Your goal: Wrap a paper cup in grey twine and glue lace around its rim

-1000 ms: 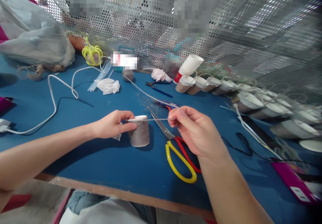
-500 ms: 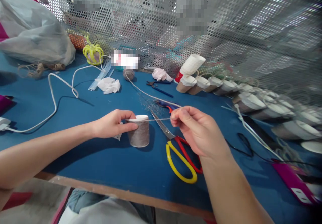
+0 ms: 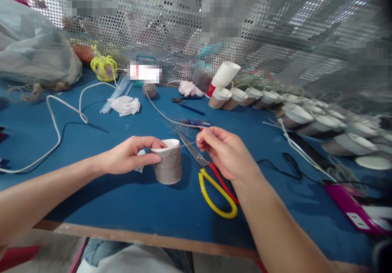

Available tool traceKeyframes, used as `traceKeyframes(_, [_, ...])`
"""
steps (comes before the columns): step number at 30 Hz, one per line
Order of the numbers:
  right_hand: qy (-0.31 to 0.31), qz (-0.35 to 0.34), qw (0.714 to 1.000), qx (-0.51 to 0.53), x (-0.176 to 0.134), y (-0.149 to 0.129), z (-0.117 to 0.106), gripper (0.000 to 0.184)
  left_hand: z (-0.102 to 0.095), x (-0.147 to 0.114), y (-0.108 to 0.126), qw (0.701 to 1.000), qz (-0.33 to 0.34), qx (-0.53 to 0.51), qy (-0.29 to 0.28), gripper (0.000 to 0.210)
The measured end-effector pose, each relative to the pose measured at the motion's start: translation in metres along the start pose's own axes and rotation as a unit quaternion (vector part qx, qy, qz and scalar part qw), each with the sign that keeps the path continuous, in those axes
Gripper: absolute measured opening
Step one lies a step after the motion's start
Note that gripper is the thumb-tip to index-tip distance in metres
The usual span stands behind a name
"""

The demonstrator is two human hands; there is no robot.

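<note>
My left hand grips the rim of a paper cup, fingers inside and thumb outside. Grey-brown yarn covers the cup's side, and its white rim shows at the top. Between thumb and fingers my right hand pinches a strand of yarn, pulled taut from the cup's upper edge. From that hand the yarn runs back to a small grey ball. Scissors with one yellow and one red handle lie open beside the cup, partly under my right hand.
Several wrapped cups with string handles line the right back, by a stack of white cups. Pliers, crumpled tissue, a white cable and a purple power strip lie about. Perforated metal panel stands behind.
The yarn strand now slopes from the cup's rim up to my right hand, where it lay level across my left fingers before. The cup is tilted slightly. The whole view has shifted.
</note>
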State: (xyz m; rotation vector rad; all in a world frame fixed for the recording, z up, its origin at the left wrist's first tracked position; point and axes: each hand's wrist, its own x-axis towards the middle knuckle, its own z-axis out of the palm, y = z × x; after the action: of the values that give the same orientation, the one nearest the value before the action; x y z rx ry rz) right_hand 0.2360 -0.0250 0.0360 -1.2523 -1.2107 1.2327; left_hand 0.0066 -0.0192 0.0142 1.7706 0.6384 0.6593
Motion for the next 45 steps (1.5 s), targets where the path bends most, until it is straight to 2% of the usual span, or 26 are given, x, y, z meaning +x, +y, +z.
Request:
traceKeyframes(16, [-0.035,0.023,0.999,0.003,0.0,0.013,0.009,0.027,0.003,-0.005,0.004,0.994,0.017,-0.103,-0.01,0.016])
traceKeyframes(29, [-0.087,0.028,0.995,-0.043,-0.004,0.025,0.019,0.031,0.004,-0.007,0.007,0.994,0.023,-0.101,-0.032,0.015])
traceKeyframes(34, [-0.09,0.034,0.993,-0.062,-0.007,0.024,0.027,0.032,0.004,-0.007,0.007,0.995,0.014,-0.087,-0.042,0.018])
traceKeyframes(45, [-0.074,0.058,0.993,-0.069,-0.011,0.026,0.036,0.03,0.007,-0.008,0.005,0.994,0.028,-0.086,-0.062,0.009])
